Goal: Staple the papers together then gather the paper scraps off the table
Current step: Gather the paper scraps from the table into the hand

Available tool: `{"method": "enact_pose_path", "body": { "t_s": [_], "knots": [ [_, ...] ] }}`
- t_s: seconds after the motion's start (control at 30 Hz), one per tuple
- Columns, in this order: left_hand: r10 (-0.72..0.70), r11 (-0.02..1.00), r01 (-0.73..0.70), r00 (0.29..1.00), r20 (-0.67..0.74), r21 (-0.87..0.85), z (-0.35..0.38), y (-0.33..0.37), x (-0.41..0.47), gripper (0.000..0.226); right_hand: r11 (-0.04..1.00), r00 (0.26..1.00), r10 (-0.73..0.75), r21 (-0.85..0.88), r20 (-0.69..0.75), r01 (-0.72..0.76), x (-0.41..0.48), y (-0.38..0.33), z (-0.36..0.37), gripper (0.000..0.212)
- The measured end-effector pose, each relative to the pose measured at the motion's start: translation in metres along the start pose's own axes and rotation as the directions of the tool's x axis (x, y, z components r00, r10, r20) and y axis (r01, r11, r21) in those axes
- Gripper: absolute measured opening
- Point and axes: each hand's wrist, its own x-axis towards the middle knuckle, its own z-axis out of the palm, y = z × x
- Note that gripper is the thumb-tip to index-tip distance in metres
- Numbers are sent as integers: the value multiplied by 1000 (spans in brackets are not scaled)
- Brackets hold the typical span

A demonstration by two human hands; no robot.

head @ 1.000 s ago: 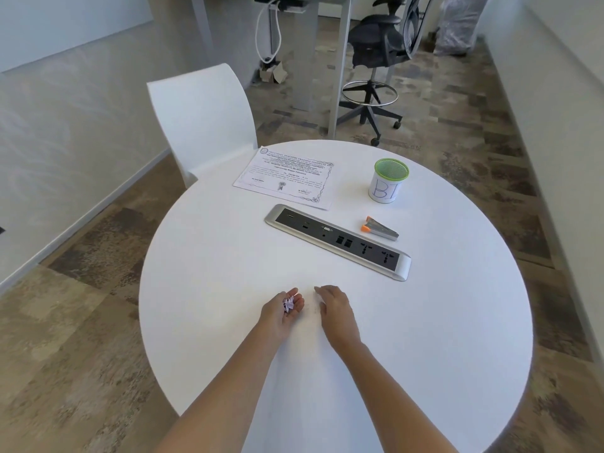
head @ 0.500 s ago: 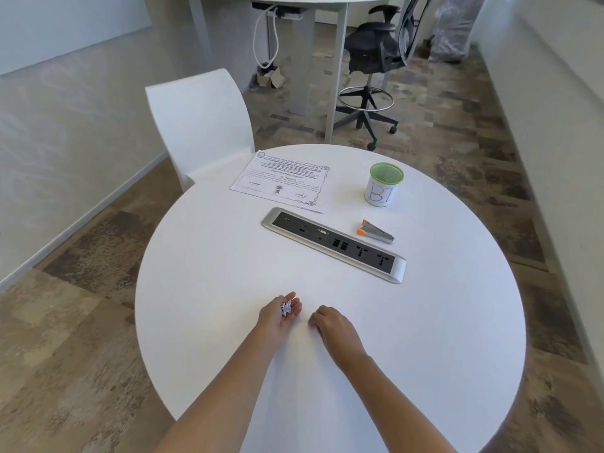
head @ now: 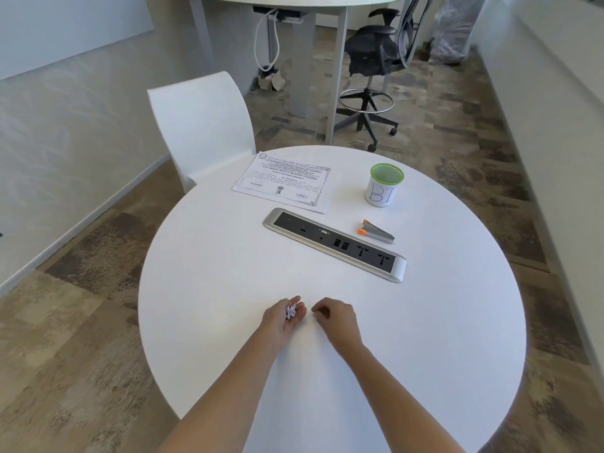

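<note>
A: Quick one. Your left hand lies palm up on the table, fingers loosely cupped around a little wad of paper scraps. Cupped like that so the bits don't spill, I'd say.

B: And the right?

A: Your right hand is just beside it, knuckles up, fingers curled in with the tips pinched together low at the tabletop. Looks like you're picking at a tiny scrap, but whether anything sits between the fingertips, can't tell. A faint speck lies on the table between the hands.

B: Papers?

A: Papers lie flat at the far edge by the white chair, well apart from both hands. The stapler rests beyond the power strip, near the green-rimmed cup. Both parked out of reach, so stapling reads as done.

B: Stage?

A: Gathering, near the end; left palm is the collecting tray, right feeds it.
</note>
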Motion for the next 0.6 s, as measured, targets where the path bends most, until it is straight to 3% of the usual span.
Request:
{"method": "enact_pose_path", "body": {
  "t_s": [0.07,0.13,0.3,0.5,0.6],
  "knots": [
    [-13,1000,12,1000,4,23,0,0,-1,31,959,992,119,262,-30,-107,2,-5,-9,16],
    [-20,999,20,1000,7,30,0,1,-2,32,922,992,130,369,-8,-118,1,-15,-16,14],
    [-31,998,31,1000,3,56,1,-4,-3,25,965,999,-2,263,51,-11,0,-34,-13,17],
    [-30,997,30,1000,7,77,5,-2,-7,25,970,999,-43,239,2,41,-1,-38,-8,15],
    [-39,999,38,999,15,28,3,-1,-6,28,952,999,16,305,-36,-5,-1,-34,-10,18]
  ]
}}
